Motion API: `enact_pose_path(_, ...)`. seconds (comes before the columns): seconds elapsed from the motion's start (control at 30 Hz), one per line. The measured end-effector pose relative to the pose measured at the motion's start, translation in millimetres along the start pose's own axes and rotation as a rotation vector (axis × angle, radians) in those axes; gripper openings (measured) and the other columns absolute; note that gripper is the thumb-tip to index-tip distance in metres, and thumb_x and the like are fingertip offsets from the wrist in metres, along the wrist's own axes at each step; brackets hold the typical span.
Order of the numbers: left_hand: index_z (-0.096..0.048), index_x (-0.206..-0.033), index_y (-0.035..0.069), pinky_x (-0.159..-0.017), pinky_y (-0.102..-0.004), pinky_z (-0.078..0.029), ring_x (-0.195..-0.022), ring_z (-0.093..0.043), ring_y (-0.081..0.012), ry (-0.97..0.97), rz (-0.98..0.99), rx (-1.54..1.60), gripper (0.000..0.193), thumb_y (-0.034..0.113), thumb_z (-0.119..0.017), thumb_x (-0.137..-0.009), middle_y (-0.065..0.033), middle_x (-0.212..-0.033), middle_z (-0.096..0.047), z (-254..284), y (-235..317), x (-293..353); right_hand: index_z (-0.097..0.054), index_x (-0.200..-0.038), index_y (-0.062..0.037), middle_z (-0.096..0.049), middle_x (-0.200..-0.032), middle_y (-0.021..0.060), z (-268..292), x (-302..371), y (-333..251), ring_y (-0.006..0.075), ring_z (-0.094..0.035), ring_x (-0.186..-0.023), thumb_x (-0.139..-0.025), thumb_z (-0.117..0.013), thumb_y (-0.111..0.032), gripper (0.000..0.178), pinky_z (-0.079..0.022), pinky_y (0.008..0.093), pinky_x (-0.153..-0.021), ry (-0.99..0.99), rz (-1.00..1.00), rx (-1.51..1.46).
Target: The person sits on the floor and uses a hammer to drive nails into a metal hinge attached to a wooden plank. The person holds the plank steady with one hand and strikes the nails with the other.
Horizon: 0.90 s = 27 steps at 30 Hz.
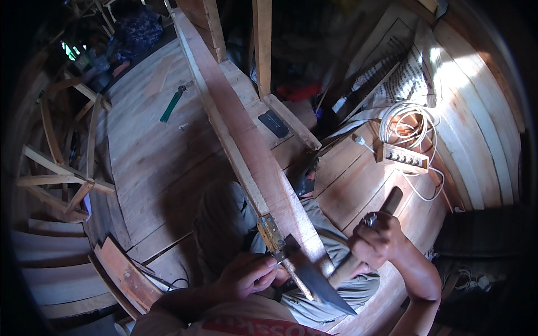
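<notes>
A long reddish-brown plank runs from the far left-centre down to my lap, with a paler strip along its left edge. A brass-coloured hinge sits at the near end of that strip. My left hand is closed in a pinch against the hinge's lower end; what lies between the fingertips is hidden. In a fist, my right hand grips the wooden handle of a hammer. The long, dark, tapering hammer head is beside the plank's near end, just right of my left fingertips.
A green-handled tool lies on the wooden floor to the left. Right of the plank are a dark flat plate, a wooden-cased power strip and a coiled white cable. Wooden frames stand at far left.
</notes>
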<state>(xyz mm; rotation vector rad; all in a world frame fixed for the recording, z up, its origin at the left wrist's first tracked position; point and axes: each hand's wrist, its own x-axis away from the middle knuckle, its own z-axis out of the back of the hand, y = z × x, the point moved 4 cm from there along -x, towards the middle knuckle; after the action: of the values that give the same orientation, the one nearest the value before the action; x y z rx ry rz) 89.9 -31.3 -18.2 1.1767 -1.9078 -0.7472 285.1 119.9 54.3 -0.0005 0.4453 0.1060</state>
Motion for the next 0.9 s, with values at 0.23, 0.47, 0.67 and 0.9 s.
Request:
enact_pose_path(0.23, -0.040, -0.066, 0.009, -0.046, -0.0247, -0.026, -0.044, -0.033, -0.0086, 0.018, -0.043, -0.089, 0.041, 0.029, -0.036, -0.102, 0.0005, -0.052, -0.033, 3.0, -5.9, 1.5, -0.042, -0.064, -0.0115, -0.046, -0.057, 0.0017, 0.7, -7.6, -7.8, 0.0176, -0.049, -0.042, -0.072, -0.064, -0.065, 0.058, -0.040, 0.0320, -0.039, -0.021, -0.040, -0.050)
enact_pose_path(0.47, -0.040, -0.067, 0.009, -0.046, -0.0245, -0.026, -0.045, -0.031, -0.0077, 0.031, -0.041, -0.156, 0.040, 0.029, -0.035, -0.102, 0.0016, -0.054, -0.034, 5.1, 0.6, 0.5, -0.043, -0.065, -0.0112, -0.046, -0.056, 0.0025, -1.9, -10.4, -10.1, 0.0187, -0.050, -0.044, -0.068, -0.066, -0.063, 0.057, -0.041, 0.0325, -0.041, -0.024, -0.065, -0.028)
enact_pose_path(0.67, -0.041, -0.068, 0.008, -0.047, -0.0244, -0.026, -0.048, -0.031, -0.0083, 0.114, -0.164, -0.324, 0.038, 0.025, -0.037, -0.102, 0.0006, -0.057, -0.035, 5.2, -1.0, 0.9, -0.051, -0.073, -0.0062, -0.054, -0.061, 0.0072, -7.3, -2.4, -9.6, 0.0262, -0.055, -0.049, -0.073, -0.070, -0.056, 0.054, -0.045, 0.0357, -0.046, -0.124, -0.263, -0.227)
enact_pose_path(0.9, -0.048, -0.086, 0.002, -0.056, -0.0245, -0.034, -0.063, -0.041, -0.0102, 0.227, -0.200, -0.537, 0.011, 0.011, -0.049, -0.092, -0.0024, -0.072, -0.045, 20.0, -20.2, 2.4, -0.043, -0.111, 0.0002, -0.060, -0.069, 0.0148, 16.1, 11.9, -37.2, 0.0283, -0.064, -0.052, -0.091, -0.062, -0.022, 0.035, -0.049, 0.0357, -0.052, -0.148, -0.838, -0.689)
